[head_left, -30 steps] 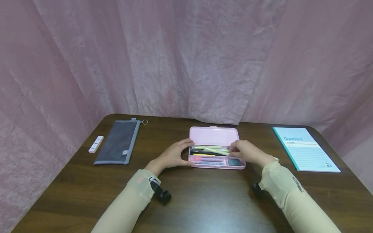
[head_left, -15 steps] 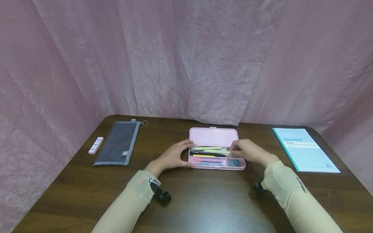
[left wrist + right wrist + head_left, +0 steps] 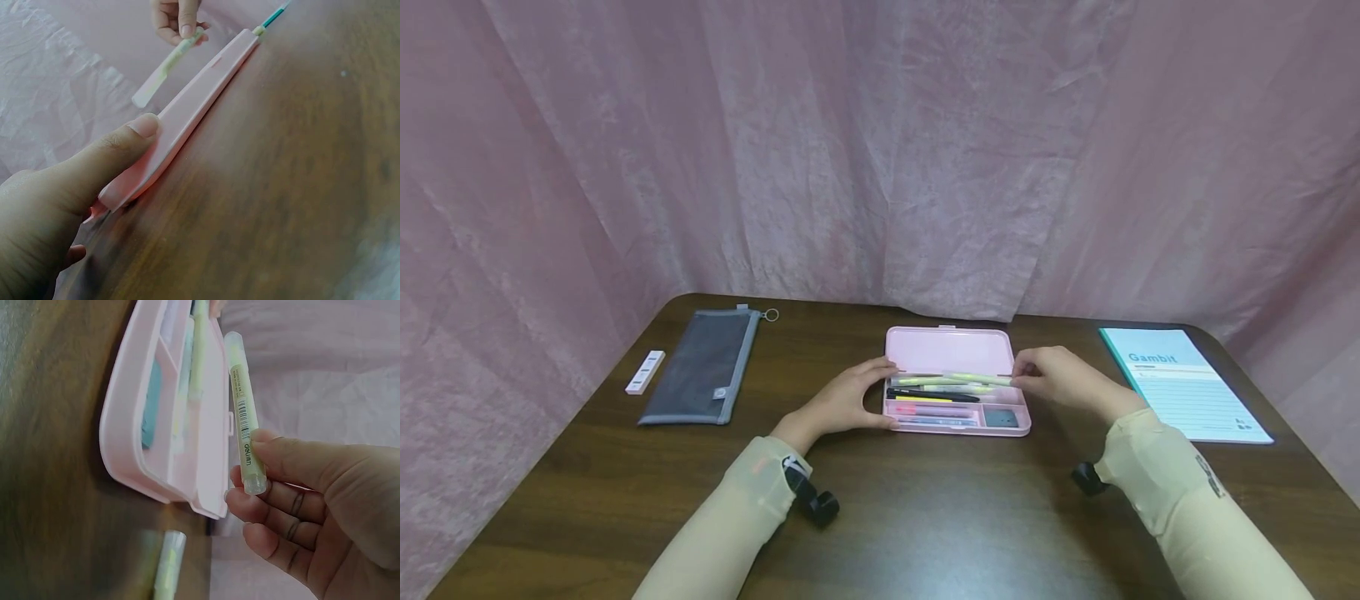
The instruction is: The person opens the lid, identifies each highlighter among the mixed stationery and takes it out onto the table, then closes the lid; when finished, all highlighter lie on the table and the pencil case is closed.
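Observation:
A pink pencil case lies unfolded on the table, its lid tipped back. My left hand holds its left end, thumb against the front wall and fingers at the back. My right hand pinches a pale yellow highlighter by one end, above the case's back right. Inside the case are more highlighters, black pens, pink and clear pens in the front section, and a dark teal block in the small right compartment.
Another yellow highlighter shows beyond the case's right end in the right wrist view. At left lie a grey zip pouch and a small white strip. A notebook lies at right. A pink curtain hangs behind the table.
My right hand has lifted a highlighter out of the case and moved right and slightly back with it. My left hand keeps its hold on the case's left end.

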`<state>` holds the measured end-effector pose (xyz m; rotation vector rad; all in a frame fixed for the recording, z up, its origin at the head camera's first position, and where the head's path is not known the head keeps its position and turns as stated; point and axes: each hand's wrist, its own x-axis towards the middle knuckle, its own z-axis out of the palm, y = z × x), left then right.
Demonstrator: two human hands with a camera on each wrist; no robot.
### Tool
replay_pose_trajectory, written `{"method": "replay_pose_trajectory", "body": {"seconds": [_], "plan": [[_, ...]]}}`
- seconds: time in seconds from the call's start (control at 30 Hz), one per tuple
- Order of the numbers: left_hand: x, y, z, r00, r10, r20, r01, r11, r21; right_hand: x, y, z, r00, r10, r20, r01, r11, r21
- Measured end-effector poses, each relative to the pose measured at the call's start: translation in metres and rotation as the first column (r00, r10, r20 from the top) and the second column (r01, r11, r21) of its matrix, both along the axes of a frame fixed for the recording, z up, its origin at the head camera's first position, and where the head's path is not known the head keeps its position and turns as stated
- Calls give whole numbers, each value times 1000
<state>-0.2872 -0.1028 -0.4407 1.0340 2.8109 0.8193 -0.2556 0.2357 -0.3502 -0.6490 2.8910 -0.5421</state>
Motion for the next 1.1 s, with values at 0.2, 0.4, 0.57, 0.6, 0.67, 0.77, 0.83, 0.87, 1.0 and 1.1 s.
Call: {"method": "replay_pose_trajectory", "body": {"seconds": [0.2,0.4,0.57,0.6,0.67,0.77,0.83,0.87,1.0,1.1], "plan": [[1,-1,0,1000,-1,-7,1,1000,0,4,8,9,1000,-27,-14,27,999,18],[1,-2,0,1000,-1,-8,1,1000,0,7,17,15,998,-41,-49,42,999,11],[2,-2,1,1000,-1,-8,0,1000,-6,12,26,18,995,-71,-64,71,997,-7],[2,-2,1,1000,0,-9,0,1000,-6,13,28,18,995,-75,-70,75,997,-10],[2,-2,1,1000,2,-8,-2,1000,-6,15,32,18,993,-84,-86,83,996,-9],[2,-2,2,1000,6,-4,-6,1000,-12,19,40,17,989,-98,-108,99,995,-1],[2,-2,2,1000,8,3,-8,1000,-15,22,45,16,987,-112,-120,113,994,5],[2,-2,2,1000,9,6,-9,1000,-16,24,47,15,985,-118,-122,120,993,7],[1,-1,2,1000,7,11,-6,1000,-16,30,57,11,981,-149,-125,151,988,7],[1,0,3,1000,6,11,-5,1000,-13,35,66,7,978,-157,-138,160,987,13]]}}
